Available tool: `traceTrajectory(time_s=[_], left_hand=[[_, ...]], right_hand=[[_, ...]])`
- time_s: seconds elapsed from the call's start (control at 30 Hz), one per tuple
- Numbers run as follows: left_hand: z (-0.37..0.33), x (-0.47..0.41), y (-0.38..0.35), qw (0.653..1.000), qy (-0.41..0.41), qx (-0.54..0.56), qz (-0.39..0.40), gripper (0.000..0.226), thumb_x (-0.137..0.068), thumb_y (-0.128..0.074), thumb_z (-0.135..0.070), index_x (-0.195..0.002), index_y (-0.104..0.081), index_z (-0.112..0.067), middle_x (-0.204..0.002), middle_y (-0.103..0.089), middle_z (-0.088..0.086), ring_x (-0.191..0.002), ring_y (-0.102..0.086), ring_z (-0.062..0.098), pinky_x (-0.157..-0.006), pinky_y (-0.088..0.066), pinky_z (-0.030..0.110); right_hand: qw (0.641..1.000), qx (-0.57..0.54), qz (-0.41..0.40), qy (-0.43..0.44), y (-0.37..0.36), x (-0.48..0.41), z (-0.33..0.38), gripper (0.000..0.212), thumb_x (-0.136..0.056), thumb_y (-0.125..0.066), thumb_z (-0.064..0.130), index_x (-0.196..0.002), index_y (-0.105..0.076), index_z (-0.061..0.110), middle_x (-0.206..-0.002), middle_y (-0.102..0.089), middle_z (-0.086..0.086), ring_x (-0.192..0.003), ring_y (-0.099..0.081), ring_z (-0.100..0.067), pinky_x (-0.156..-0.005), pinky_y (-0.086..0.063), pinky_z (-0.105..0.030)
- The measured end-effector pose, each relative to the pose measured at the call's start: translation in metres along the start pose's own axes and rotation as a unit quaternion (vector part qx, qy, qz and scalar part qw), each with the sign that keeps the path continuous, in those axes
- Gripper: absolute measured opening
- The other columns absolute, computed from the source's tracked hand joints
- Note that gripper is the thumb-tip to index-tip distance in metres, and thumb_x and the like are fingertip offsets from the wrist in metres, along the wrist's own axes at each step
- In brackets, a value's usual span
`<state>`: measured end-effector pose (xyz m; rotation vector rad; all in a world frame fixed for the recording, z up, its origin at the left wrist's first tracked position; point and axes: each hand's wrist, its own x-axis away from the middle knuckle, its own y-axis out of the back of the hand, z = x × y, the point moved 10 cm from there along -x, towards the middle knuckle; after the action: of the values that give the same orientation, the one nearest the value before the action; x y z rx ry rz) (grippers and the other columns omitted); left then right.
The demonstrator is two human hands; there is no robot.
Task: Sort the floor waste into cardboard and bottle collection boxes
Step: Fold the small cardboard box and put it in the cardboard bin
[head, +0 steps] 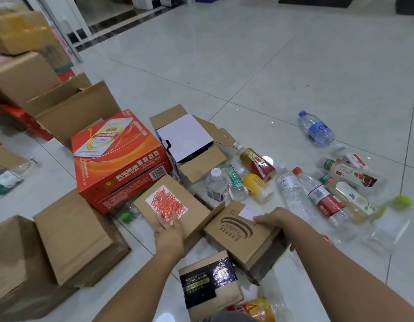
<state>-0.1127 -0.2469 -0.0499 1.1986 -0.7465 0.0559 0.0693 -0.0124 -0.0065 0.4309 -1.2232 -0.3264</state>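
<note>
At the far left, an open carton [6, 259] with raised flaps stands on the tiled floor [247, 66]; its purpose cannot be confirmed, but it is the nearest likely cardboard collection point. A red beer case [118, 159] lies just right of it, with more open brown cartons [68, 112] behind. The left hand [169, 231] rests flat on the near edge of a small box [171, 205] bearing a scribbled-over label, fingers spread and pressing rather than wrapped; treat this as contact, not a secure grip. Curl the fingers under the near edge before lifting, since a flat palm lets the box slide. The right hand [269, 218] clamps the far top edge of a printed brown box [244, 238], fingers over the top; the thumb is hidden. This box touches the labelled one and has a loose flap, so lift it clear first to avoid dragging its neighbour. A dark-printed packet [209, 284] lies nearest the body. Further right, the plastic bottles [317, 194] lie scattered, one blue-labelled bottle [316, 129] well apart. Leave these until the cardboard is cleared, and avoid knocking them into a roll.
</note>
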Motion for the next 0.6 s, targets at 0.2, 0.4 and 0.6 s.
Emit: traceTrajectory(time_s=[0.2, 0.4, 0.6], left_hand=[[0.035, 0.003, 0.005, 0.990, 0.024, -0.090, 0.105, 0.099, -0.093, -0.058, -0.026, -0.148, 0.024, -0.035, -0.153, -0.016, 0.031, -0.139, -0.027, 0.047, -0.110, -0.031, 0.057], [-0.046, -0.001, 0.049, 0.966, -0.168, -0.174, -0.090, 0.090, -0.082, -0.062, -0.055, -0.148, -0.023, -0.007, -0.155, -0.019, 0.015, -0.143, -0.021, 0.034, -0.114, -0.027, 0.047], [-0.083, -0.004, 0.012, 0.942, -0.247, -0.221, -0.051, 0.051, -0.086, -0.061, -0.027, -0.132, -0.044, -0.014, -0.127, -0.060, 0.011, -0.127, -0.046, 0.029, -0.119, -0.009, 0.044]], right_hand=[[0.998, 0.005, 0.057, -0.011, -0.005, 0.013, 0.005, 0.070, -0.093, -0.054, 0.042, -0.145, -0.031, 0.001, -0.151, -0.033, -0.019, -0.137, -0.037, -0.033, -0.112, -0.029, -0.041], [0.988, -0.145, 0.037, -0.022, -0.007, 0.011, 0.008, 0.053, -0.086, -0.068, 0.034, -0.123, -0.043, 0.005, -0.111, -0.043, -0.015, -0.100, -0.046, -0.032, -0.085, -0.041, -0.040], [0.947, -0.315, -0.038, -0.047, 0.015, 0.004, -0.018, 0.059, -0.078, -0.076, 0.031, -0.122, -0.048, 0.003, -0.101, -0.052, -0.013, -0.088, -0.051, -0.028, -0.071, -0.043, -0.035]])
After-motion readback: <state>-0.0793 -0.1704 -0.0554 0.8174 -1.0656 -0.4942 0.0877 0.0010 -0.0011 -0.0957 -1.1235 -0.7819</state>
